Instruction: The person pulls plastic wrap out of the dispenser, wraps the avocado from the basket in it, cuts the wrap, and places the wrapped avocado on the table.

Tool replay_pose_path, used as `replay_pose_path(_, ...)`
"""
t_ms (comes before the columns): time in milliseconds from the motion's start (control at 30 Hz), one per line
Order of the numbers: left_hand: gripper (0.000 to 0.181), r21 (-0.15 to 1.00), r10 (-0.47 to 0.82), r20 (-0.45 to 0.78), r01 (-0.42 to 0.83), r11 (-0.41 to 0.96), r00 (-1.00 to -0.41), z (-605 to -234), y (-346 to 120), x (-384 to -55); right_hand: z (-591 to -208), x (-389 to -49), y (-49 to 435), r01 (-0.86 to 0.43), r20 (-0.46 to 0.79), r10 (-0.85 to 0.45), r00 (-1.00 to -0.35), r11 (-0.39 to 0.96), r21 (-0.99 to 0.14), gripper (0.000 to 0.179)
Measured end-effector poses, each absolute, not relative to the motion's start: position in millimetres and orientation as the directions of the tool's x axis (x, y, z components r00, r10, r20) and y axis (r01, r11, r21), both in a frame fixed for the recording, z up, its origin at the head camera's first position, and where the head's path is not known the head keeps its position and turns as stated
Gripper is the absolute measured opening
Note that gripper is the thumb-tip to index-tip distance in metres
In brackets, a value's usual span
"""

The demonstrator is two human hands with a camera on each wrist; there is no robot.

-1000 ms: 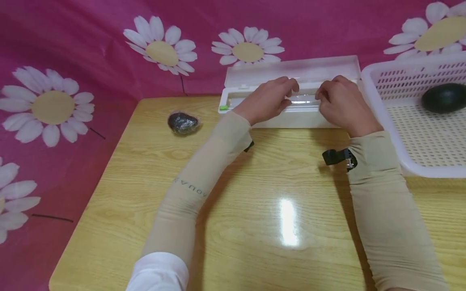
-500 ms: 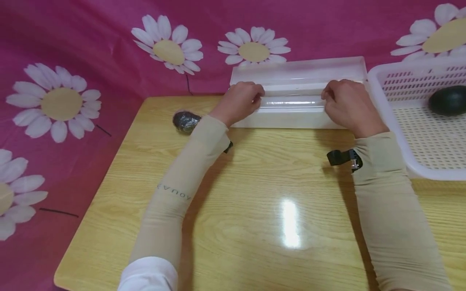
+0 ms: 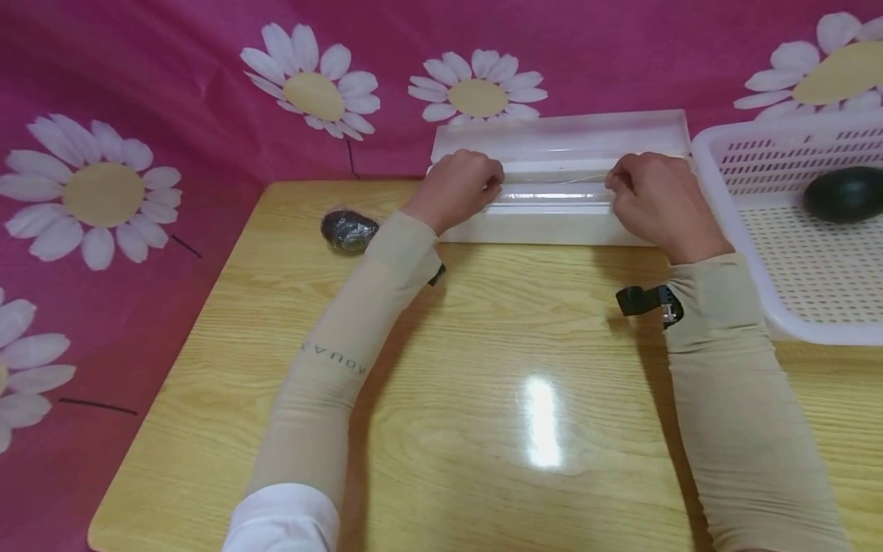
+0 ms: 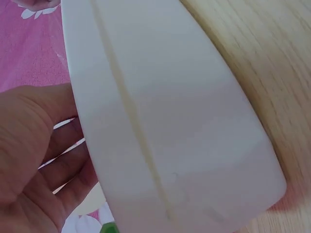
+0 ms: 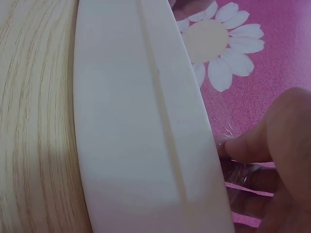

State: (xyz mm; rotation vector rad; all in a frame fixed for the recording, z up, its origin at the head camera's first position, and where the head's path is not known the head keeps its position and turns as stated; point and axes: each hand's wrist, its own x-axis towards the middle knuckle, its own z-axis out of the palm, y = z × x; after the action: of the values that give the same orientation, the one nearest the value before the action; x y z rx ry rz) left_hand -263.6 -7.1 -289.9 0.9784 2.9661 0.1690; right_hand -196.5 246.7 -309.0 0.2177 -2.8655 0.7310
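A long white cling film dispenser (image 3: 538,228) lies at the back of the table with its lid (image 3: 559,132) raised. Across its opening, clear cling film (image 3: 552,195) catches the light. My left hand (image 3: 457,188), toward the dispenser's left end, pinches the film with curled fingers. Toward the other end, the right hand (image 3: 651,203) pinches it too; shiny film shows around its fingers (image 5: 252,177) in the right wrist view. In the left wrist view, the dispenser's front wall (image 4: 170,107) hides the fingertips of the left hand (image 4: 34,150).
A dark, rounded item (image 3: 347,230) wrapped in clear film lies left of the dispenser, beside the left forearm. At the right stands a white perforated basket (image 3: 741,253) holding a dark oval item (image 3: 845,195). A pink daisy-patterned cloth (image 3: 207,115) hangs behind the table (image 3: 455,429).
My left hand has moved left along the dispenser, away from the right hand, which stays at its place. A thin film edge now shows between the hands.
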Motion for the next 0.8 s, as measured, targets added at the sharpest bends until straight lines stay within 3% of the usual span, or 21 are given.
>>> replay_pose_path(133,0.025,0.08,0.582,0.048,0.584,0.808,-0.812,-291,-12,-264,-309,-197,245,-0.188,0.215,-0.098,-0.972,0.871,-0.454,0.036)
replay_pose_path(300,0.025,0.126,0.57,0.059,0.573,0.81,-0.819,-294,-18,-263,-311,-197,245,-0.182,0.219,-0.091,-0.971,0.879,-0.44,0.036)
replay_pose_path(500,0.037,0.177,0.55,-0.051,0.534,0.826,-0.834,-292,-18,-263,-312,-196,246,-0.186,0.227,-0.091,-0.97,0.879,-0.439,0.036)
replay_pose_path(800,0.023,0.145,0.574,-0.053,0.563,0.814,-0.817,-291,-22,-267,-311,-196,245,-0.187,0.238,-0.086,-0.967,0.877,-0.442,0.035)
